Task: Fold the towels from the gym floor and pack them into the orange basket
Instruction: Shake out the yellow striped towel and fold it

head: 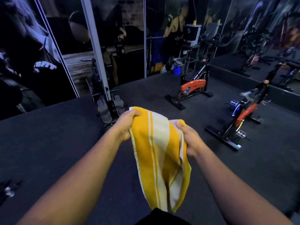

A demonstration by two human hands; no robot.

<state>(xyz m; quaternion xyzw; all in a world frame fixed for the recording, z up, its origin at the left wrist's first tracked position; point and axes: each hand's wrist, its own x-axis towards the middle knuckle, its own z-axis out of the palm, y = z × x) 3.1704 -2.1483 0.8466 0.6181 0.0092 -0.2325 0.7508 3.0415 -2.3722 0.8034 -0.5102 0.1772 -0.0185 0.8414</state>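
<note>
Dark gym floor (48, 135) spreads from the left wall murals to a rowing machine (106, 101) at centre. Left hand (127, 125) has its grip closed round the yellow-and-white striped towel (159, 153), which hangs mid-air in front; right hand (189, 138) pinches its other edge. Two exercise bikes (193, 86) stand far right. The towel's lower end is cut off behind dark clothing.

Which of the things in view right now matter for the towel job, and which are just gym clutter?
Part of the job:
- yellow and white striped towel, hanging in the air
- left hand, gripping its top edge
- right hand, gripping its other top corner

Just standing about:
- two orange exercise bikes
- rowing machine
- dark floor

The orange basket is not in view.
</note>
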